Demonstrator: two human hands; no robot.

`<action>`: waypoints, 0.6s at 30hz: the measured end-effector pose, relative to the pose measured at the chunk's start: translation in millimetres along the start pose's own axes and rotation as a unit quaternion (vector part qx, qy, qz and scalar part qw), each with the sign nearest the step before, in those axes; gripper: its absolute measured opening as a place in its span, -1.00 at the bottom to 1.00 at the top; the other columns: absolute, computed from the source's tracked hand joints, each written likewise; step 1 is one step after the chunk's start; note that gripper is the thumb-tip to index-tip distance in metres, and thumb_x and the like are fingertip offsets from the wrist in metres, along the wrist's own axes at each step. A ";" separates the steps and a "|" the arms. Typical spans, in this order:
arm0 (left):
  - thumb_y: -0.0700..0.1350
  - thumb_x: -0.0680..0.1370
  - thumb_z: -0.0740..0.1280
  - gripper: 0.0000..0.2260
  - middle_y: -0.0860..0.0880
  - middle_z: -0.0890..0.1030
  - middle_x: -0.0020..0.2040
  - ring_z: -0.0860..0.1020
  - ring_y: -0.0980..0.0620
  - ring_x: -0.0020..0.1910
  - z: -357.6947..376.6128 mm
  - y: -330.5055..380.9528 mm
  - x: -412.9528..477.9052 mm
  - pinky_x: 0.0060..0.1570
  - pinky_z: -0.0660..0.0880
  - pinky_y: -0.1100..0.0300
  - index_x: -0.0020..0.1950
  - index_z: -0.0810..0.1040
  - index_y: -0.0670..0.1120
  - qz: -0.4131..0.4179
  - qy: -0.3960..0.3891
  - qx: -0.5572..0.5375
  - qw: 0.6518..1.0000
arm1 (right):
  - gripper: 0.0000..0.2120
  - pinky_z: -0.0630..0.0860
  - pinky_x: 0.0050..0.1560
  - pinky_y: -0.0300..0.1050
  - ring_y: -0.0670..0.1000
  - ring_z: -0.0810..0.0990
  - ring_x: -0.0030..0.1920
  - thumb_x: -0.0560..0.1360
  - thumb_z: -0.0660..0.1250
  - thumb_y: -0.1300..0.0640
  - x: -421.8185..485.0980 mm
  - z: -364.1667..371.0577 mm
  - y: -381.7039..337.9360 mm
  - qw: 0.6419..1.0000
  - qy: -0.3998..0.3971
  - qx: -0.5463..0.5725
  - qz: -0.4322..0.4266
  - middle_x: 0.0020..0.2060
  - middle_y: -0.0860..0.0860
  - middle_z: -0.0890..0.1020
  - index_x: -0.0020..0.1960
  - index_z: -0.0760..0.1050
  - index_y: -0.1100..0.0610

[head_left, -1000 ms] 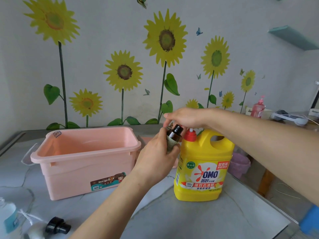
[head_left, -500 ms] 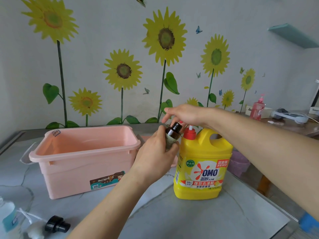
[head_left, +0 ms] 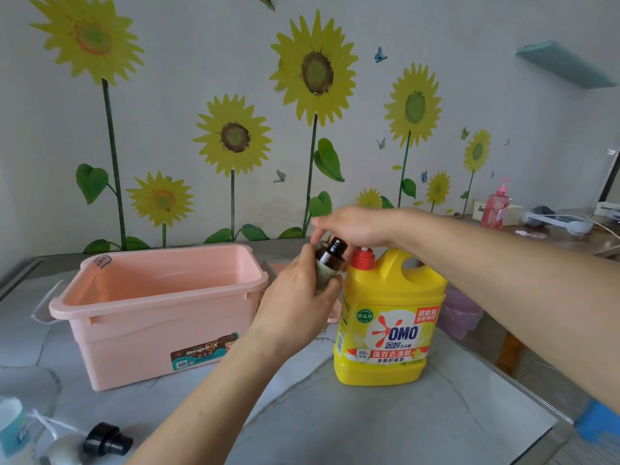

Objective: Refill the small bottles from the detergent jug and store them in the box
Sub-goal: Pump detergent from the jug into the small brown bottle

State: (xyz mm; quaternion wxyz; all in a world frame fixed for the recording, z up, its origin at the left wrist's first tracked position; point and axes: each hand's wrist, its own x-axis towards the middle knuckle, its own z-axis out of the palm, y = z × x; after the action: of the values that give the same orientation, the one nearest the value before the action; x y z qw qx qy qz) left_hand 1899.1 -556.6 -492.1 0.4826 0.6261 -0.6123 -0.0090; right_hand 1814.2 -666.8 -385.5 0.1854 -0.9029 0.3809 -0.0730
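Amber glass bottle (head_left: pixel 330 260) is gripped at frame centre by the curled left hand (head_left: pixel 298 297), tilted beside the yellow detergent jug (head_left: pixel 385 317); its cap is pinched by the right hand (head_left: pixel 352 226), seemingly for unscrewing; the pink storage box (head_left: pixel 161 310) waits left.

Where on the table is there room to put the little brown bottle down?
Bare table lies in front of the yellow jug and pink box. The near-left corner is crowded by a black pump cap and white bottles.
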 end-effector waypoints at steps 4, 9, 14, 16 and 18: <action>0.03 0.59 0.28 -0.84 0.07 0.53 -0.14 0.49 0.02 -0.20 -0.7 1.9 -0.3 -0.24 0.46 -0.02 -0.01 0.32 0.01 0.000 0.000 -0.002 1.000 | -0.53 0.43 0.32 0.19 0.14 0.73 -0.08 0.69 -0.02 -0.15 -4.2 -7.0 1.4 0.998 -0.005 0.068 -0.004 0.00 0.10 0.70 0.25 0.56 0.08; 0.03 0.59 0.28 -0.82 0.12 0.47 -0.20 0.44 0.12 -0.27 -1.0 1.6 0.2 -0.30 0.31 0.05 -0.05 0.28 0.05 -0.011 -0.001 0.006 1.000 | -0.53 0.44 0.24 0.01 0.10 0.62 -0.12 0.68 0.00 -0.17 -0.5 0.4 -0.7 1.000 0.002 0.000 0.000 0.08 0.18 0.66 0.19 0.60 0.05; 0.03 0.59 0.28 -0.84 0.10 0.51 -0.16 0.49 0.09 -0.22 -2.3 2.1 -0.1 -0.28 0.39 0.04 -0.02 0.31 0.03 -0.013 0.002 0.002 1.000 | -0.52 0.46 0.28 0.15 0.14 0.73 -0.09 0.68 -0.02 -0.18 -1.5 -8.4 -1.4 0.999 -0.017 0.041 0.005 0.04 0.08 0.68 0.24 0.56 0.05; 0.03 0.59 0.28 -0.85 0.11 0.51 -0.14 0.49 0.09 -0.21 -2.6 1.9 1.2 -0.28 0.39 0.05 0.03 0.33 0.04 -0.010 0.005 0.004 1.000 | -0.53 0.44 0.30 0.18 0.14 0.74 -0.12 0.68 -0.01 -0.17 -0.2 -6.2 0.5 0.999 -0.006 0.046 -0.005 -0.03 0.06 0.68 0.24 0.56 0.06; 0.03 0.59 0.27 -0.85 0.12 0.49 -0.16 0.48 0.11 -0.22 -2.2 0.7 1.6 -0.29 0.35 0.06 0.01 0.31 0.06 -0.011 0.000 0.007 1.000 | -0.53 0.43 0.32 0.14 0.17 0.73 -0.10 0.67 0.00 -0.18 2.6 -0.8 0.7 1.000 -0.001 0.022 -0.004 -0.01 0.09 0.66 0.18 0.60 0.03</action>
State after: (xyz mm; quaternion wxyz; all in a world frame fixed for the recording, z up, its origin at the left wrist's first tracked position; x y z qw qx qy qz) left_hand 1900.3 -556.4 -489.5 0.4778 0.6361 -0.6058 -0.0100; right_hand 1815.4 -669.2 -385.1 0.2051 -0.9001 0.3757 -0.0813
